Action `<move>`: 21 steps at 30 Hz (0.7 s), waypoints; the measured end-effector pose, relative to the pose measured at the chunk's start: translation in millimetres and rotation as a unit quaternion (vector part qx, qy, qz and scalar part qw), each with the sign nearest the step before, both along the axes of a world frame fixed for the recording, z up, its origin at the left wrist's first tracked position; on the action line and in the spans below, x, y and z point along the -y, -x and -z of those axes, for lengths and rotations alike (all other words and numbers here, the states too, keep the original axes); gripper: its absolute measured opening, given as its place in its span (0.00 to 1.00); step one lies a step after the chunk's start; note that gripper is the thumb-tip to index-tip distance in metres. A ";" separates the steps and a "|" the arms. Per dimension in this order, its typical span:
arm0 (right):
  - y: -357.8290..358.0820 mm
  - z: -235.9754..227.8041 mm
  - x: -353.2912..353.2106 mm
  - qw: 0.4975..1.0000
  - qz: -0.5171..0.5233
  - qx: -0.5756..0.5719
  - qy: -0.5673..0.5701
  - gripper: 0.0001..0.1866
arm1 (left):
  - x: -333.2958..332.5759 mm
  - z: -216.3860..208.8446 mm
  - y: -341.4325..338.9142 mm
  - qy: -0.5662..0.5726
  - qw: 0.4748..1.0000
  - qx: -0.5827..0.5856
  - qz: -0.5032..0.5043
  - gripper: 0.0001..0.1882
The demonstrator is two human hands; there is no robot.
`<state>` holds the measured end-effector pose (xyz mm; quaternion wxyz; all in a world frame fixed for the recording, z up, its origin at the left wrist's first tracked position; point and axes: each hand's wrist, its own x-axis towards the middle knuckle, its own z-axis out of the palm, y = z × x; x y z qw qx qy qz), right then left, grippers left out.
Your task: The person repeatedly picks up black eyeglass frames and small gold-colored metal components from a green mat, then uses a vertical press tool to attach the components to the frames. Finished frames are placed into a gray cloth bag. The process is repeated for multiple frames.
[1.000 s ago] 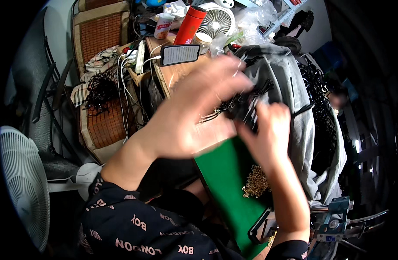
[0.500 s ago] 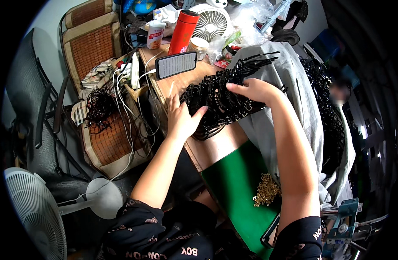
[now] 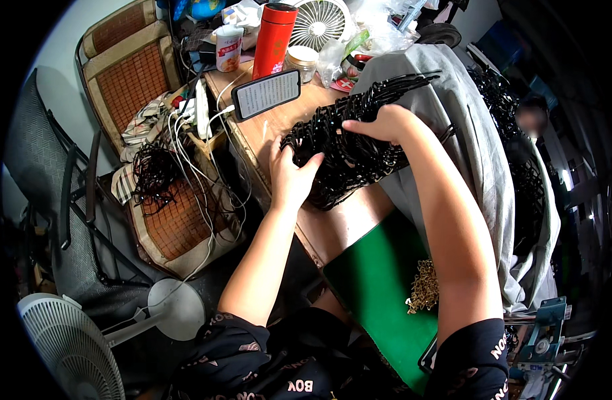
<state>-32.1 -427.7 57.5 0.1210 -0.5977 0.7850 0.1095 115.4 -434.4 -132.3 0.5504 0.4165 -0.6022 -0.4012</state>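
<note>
A thick bundle of glossy black strands point(image 3: 346, 150) lies across the wooden table; I cannot make out exactly what the strands are. My left hand point(image 3: 294, 172) holds its left end, thumb on the near side and fingers curled round the far side. Toward the right end, my right hand point(image 3: 384, 125) grips the bundle with the thumb on top and the other fingers mostly hidden. Loose strand ends stick out past that hand, over a grey cloth point(image 3: 476, 173). A small heap of gold-coloured metal pieces point(image 3: 423, 287) rests on a green mat point(image 3: 373, 280), partly behind my right forearm.
A propped phone point(image 3: 267, 95), red flask point(image 3: 274, 40), jar point(image 3: 302, 61), paper cup point(image 3: 229, 48) and small white fan point(image 3: 316, 25) stand at the table's back. White cables hang beside a chair point(image 3: 179, 230). A floor fan point(image 3: 69, 340) stands lower left; a teal metal device point(image 3: 546, 337) lower right.
My left hand has closed in around the bundle's left end. The strands sit more tightly together and lie straighter. The whole view has shifted slightly.
</note>
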 end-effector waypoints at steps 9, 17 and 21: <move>3.0 46.9 -20.9 0.864 0.086 0.480 -0.128 0.39 | -26.1 4.6 -52.8 -0.101 0.970 -0.211 0.066 0.22; -16.0 64.1 -55.5 0.754 0.024 0.643 -0.132 0.35 | -53.8 -12.3 -88.9 -0.239 0.922 -0.283 0.114 0.23; -34.0 83.9 -99.4 0.756 -0.054 0.650 -0.050 0.44 | -106.6 -50.0 -113.2 -0.170 0.941 -0.280 0.084 0.26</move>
